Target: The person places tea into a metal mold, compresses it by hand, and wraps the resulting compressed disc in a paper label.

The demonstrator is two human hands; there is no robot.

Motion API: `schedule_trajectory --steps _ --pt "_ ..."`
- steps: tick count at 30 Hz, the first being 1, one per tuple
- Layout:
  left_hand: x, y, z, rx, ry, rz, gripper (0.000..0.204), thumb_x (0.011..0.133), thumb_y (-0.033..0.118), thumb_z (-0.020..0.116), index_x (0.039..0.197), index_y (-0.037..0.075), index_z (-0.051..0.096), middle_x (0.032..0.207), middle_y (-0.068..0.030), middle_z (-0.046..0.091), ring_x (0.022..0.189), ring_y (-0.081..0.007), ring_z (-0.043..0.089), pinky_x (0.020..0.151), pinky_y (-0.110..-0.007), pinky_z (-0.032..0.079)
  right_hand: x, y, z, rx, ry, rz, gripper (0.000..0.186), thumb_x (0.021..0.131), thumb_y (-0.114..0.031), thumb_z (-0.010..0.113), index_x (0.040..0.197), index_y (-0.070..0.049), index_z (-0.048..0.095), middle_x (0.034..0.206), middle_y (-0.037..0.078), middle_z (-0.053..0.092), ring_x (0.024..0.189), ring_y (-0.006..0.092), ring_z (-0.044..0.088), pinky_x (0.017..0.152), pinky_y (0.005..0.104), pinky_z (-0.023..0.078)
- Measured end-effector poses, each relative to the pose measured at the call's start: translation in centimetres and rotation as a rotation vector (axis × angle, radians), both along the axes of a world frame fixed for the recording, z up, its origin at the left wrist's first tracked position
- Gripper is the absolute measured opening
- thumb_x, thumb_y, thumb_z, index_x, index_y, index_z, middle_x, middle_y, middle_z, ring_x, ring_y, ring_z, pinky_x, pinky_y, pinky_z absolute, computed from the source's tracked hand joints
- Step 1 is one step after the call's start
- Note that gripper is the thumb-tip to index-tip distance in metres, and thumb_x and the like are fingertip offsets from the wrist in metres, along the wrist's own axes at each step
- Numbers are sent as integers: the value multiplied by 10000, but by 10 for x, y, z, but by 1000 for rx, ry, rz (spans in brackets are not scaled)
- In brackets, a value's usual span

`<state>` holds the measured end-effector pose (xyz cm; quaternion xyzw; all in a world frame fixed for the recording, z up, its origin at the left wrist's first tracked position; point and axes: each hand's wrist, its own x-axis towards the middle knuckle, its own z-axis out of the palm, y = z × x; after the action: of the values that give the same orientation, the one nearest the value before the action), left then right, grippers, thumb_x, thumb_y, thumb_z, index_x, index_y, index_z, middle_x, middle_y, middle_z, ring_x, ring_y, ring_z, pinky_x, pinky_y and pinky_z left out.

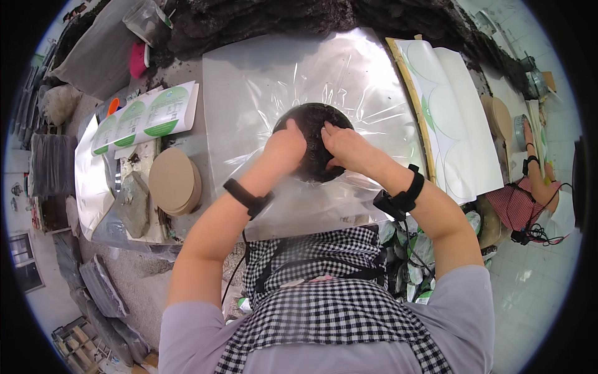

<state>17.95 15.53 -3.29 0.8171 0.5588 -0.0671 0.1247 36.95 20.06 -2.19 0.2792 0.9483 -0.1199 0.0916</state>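
Observation:
A round bed of dark, matted material (316, 138) lies in the middle of a clear plastic sheet (249, 81), which wrinkles outward around it. I cannot make out what the material is. On its left side rests my left hand (286, 148), slightly blurred, with its fingers mostly hidden. My right hand (349, 148) touches the right side, fingers apart and fingertips on the dark surface, thumb toward me. Neither hand visibly lifts anything. Black bands circle both wrists.
A large dark heap (261, 25) covers the table's far side. Brown cardboard discs (171, 181) and a grey stone (132, 206) lie left. Printed green-and-white sheets (430, 93) and a wooden strip (411, 106) lie right. Another person's arm (532, 149) shows far right.

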Motion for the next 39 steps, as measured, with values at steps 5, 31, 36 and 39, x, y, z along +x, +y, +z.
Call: schedule_trajectory --steps 5,31,36,39 --pt "-7 -24 20 288 -87 32 795 680 135 821 1306 -138 414 1166 -300 529 839 -357 661 716 -361 561 3 -12 -30 407 165 24 548 656 -207 813 1075 56 577 1080 193 578 1031 306 592 827 375 523" --pt "14 -30 14 289 -621 435 212 804 174 719 957 67 617 969 -123 679 992 -316 624 818 -400 501 70 -129 10 374 389 -540 682 786 -317 744 1247 115 486 1315 275 507 1278 408 455 1063 439 387" --pt "3 -4 21 -192 -1187 384 533 852 85 622 1353 67 444 1194 -144 621 1130 -281 599 897 -376 497 -11 -42 18 -12 567 -289 235 842 -175 676 984 -12 584 1054 154 640 990 354 593 817 447 473" --pt "-13 5 16 -372 -1472 535 562 893 97 569 1426 31 404 1376 -159 510 1229 -255 541 988 -358 459 -17 -28 12 -297 472 -305 173 865 -126 644 940 20 591 908 163 656 899 361 622 757 451 488"
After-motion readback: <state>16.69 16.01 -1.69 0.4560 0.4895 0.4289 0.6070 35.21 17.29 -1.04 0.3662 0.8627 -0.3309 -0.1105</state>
